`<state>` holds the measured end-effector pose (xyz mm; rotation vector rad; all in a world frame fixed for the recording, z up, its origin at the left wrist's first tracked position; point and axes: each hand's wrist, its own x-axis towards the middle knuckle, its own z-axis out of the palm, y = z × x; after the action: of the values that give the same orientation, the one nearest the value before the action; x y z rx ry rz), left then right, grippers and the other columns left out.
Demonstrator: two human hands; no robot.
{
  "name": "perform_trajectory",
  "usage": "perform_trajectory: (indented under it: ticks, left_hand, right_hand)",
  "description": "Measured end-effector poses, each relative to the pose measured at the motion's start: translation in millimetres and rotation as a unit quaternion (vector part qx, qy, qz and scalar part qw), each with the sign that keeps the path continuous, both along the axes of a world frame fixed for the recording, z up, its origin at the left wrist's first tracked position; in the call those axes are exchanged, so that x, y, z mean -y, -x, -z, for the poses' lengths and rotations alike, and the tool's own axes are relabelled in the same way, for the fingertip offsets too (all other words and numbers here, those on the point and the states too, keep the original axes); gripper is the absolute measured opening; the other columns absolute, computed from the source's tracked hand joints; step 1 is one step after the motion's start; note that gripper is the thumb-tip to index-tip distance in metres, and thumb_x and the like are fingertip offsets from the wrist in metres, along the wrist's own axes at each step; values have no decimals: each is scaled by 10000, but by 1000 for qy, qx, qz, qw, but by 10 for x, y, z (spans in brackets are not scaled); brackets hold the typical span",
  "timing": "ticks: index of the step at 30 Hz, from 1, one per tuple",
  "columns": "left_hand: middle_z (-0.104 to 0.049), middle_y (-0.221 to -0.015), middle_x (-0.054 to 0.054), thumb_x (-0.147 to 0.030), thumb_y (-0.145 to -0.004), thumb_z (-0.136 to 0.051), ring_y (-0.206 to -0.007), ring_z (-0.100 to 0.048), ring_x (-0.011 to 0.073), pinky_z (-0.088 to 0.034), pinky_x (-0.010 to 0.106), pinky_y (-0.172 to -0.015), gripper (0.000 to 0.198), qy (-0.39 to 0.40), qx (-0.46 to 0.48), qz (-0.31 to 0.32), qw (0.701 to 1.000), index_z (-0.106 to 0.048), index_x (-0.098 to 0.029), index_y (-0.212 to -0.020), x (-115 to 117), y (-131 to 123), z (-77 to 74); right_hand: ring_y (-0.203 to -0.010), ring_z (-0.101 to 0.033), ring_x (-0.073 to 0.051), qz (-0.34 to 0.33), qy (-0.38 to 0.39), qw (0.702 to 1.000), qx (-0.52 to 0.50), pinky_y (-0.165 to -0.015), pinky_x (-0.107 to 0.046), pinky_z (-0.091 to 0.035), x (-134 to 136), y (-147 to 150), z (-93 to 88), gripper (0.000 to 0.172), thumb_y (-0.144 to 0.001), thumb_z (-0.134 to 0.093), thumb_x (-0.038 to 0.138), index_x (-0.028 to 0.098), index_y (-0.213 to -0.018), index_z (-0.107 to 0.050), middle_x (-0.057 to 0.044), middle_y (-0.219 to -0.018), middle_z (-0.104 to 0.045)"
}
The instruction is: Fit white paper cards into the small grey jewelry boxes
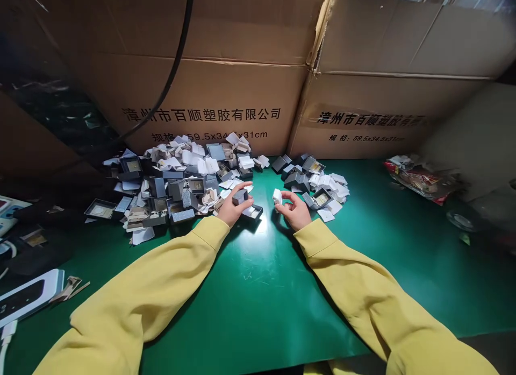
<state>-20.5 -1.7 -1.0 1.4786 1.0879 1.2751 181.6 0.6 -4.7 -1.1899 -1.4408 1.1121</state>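
Key relation is L–R across the gap: the person's L hand point(230, 209) pinches a small, dark-grey, block-shaped box point(240, 197) btwn thumb and fingers; the R hand point(297, 212) has thumb & fingertips closed on a small, white, folded paper-like pc. point(277, 196). The white pc. lies to the R of the grey box, roughly level w/ it, apart from it, w/ bare glossy green table point(258, 299) btwn. Its long axis looks near upright, slightly tilted; the grey box's is hard to tell, fingers partly in the way. R grip points inward, white pc. at its L end, i.e. on the side facing the L hand.

An open, black, rectangular shallow box point(253, 213) sits just beside the L thumb, so L hand is nearer to it than R; can't tell if the thumb touches it. Long axis runs approx. crosswise, a bit slanted.
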Motion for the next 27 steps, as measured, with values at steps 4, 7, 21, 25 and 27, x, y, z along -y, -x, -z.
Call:
perform_trajectory:
  ticks: [4,7,21,25,27]
  left_hand:
    - [-544,-860,2,-373,-719,-600,-774,-569,133,-459,313,-778,364,-7,-76,8,997,-477,-195,-1012,-77,-38,-30]
    - [-525,-964,30,-401,-732,-577,-787,-561,132,-462,298,-746,419,-1,-130,44,991,-426,-195,-1064,-40,-41,-83]
    - [-504,-1241,113,-289,-753,-536,-1151,-472,244,-421,369,-930,640,-88,-204,23,975,-315,-173,-1342,171,186,-68]
    - [-516,-1221,95,-323,-747,-555,-1089,-522,219,-508,314,-796,518,-49,-144,41,988,-433,-203,-1236,175,160,-55]
    - [-538,-1180,83,-334,-733,-574,-1030,-553,201,-515,311,-790,475,-41,-131,40,990,-483,-199,-1180,171,152,-53]
  right_hand:
    - [-422,-304,-56,-14,3,1000,-17,-415,-202,-253,2,-4,7,442,-624,-657,373,182,-1008,-553,74,-533,-443]
    - [-443,-359,-57,-14,0,1000,-7,-413,-208,-314,8,-16,12,457,-628,-656,378,190,-1033,-557,32,-670,-546]
    - [-928,-565,-192,-43,-73,996,-13,-737,-322,-518,-62,-125,98,466,-676,-672,393,224,-1099,-576,-57,-1024,-600]
    - [-941,-575,-193,-70,-81,994,-20,-799,-344,-507,-89,-59,104,462,-680,-686,372,235,-1106,-574,-56,-1072,-593]
    - [-955,-574,-191,-84,-91,992,-23,-819,-344,-499,-130,24,90,455,-685,-687,353,240,-1110,-571,-54,-1083,-591]
